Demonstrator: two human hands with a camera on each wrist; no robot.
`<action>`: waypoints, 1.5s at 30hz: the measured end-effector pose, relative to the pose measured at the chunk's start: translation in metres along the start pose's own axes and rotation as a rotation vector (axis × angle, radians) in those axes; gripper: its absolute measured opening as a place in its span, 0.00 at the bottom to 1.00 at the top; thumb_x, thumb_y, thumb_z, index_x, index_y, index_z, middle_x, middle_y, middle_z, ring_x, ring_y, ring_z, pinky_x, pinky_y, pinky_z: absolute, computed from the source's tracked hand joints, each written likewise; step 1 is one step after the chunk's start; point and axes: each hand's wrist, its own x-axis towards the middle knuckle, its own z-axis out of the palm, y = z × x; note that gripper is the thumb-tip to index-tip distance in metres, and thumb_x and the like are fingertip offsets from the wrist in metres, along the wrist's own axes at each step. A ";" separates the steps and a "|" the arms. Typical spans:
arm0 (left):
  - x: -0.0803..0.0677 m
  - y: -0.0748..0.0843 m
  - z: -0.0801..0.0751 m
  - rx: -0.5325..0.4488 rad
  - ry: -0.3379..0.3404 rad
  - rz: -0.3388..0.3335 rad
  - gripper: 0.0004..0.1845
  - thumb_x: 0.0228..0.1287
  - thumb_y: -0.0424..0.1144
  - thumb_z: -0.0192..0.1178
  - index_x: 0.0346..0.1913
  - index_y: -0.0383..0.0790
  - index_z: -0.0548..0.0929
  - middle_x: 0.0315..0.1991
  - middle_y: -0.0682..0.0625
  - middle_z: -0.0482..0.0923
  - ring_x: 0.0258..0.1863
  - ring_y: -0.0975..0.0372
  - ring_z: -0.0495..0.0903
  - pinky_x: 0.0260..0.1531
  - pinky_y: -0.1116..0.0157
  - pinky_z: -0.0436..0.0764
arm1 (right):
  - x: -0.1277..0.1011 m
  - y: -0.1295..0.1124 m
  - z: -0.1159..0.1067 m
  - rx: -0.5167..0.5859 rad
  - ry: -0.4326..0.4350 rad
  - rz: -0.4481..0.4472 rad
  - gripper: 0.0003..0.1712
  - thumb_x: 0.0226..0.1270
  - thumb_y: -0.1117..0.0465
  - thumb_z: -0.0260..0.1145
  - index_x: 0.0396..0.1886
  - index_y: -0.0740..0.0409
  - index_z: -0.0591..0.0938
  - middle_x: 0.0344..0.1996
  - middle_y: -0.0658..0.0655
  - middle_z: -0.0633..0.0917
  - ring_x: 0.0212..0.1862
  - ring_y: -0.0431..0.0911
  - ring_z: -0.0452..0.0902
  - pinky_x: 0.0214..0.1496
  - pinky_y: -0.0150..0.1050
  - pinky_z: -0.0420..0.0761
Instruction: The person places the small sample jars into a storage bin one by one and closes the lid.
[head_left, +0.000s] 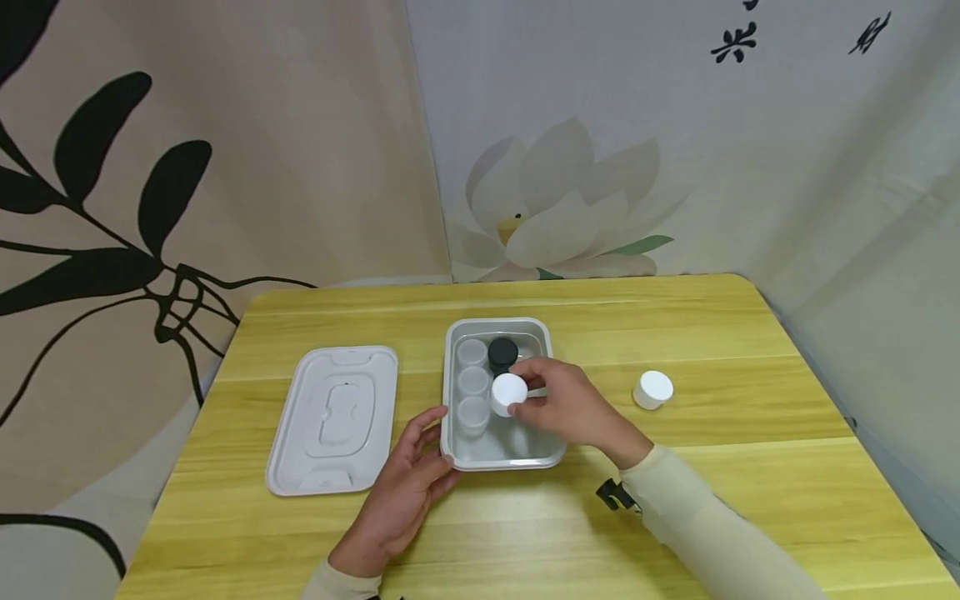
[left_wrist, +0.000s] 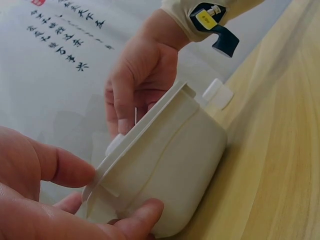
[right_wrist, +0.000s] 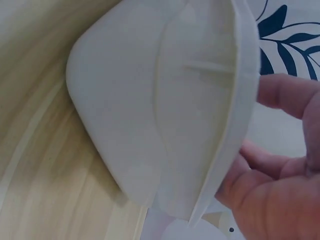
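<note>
A white plastic box (head_left: 504, 450) stands without its lid on the wooden table. My left hand (head_left: 405, 496) grips its near-left corner, with fingers along the left side and the thumb against the near wall in the left wrist view. Between thumb and fingers, my right hand (head_left: 570, 404) pinches a small white round jar (head_left: 508, 392) over the box's middle. Three pale, translucent-looking jars (head_left: 473, 382) form a column along the box's left side. A black-topped jar (head_left: 502, 352) sits beside them at the far end. What lies under the right fingers is hidden.
A flat white lid (head_left: 300, 433) lies left of the box. Another white jar (head_left: 653, 390) stands on the table to the right. Behind the table (head_left: 720, 333) hang printed curtains (head_left: 337, 150) with leaf and flower patterns.
</note>
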 end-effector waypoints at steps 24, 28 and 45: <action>0.001 -0.002 0.002 -0.011 -0.002 -0.006 0.35 0.75 0.25 0.52 0.80 0.50 0.60 0.77 0.38 0.59 0.65 0.54 0.76 0.61 0.57 0.82 | 0.011 -0.008 0.011 -0.337 -0.097 -0.051 0.18 0.58 0.63 0.79 0.47 0.59 0.86 0.38 0.50 0.87 0.42 0.46 0.79 0.47 0.40 0.80; 0.001 -0.002 0.002 -0.014 -0.001 -0.009 0.35 0.75 0.25 0.52 0.80 0.50 0.60 0.77 0.38 0.59 0.65 0.55 0.76 0.60 0.58 0.82 | 0.011 -0.009 0.016 -0.397 -0.092 -0.032 0.20 0.59 0.63 0.80 0.49 0.60 0.85 0.40 0.54 0.83 0.44 0.46 0.76 0.50 0.42 0.80; 0.001 -0.001 0.001 -0.013 0.002 -0.002 0.35 0.75 0.25 0.52 0.80 0.50 0.61 0.77 0.38 0.59 0.70 0.49 0.72 0.59 0.58 0.82 | 0.007 -0.019 0.021 -0.525 -0.158 -0.015 0.23 0.54 0.72 0.74 0.51 0.61 0.81 0.44 0.61 0.78 0.41 0.51 0.74 0.47 0.46 0.81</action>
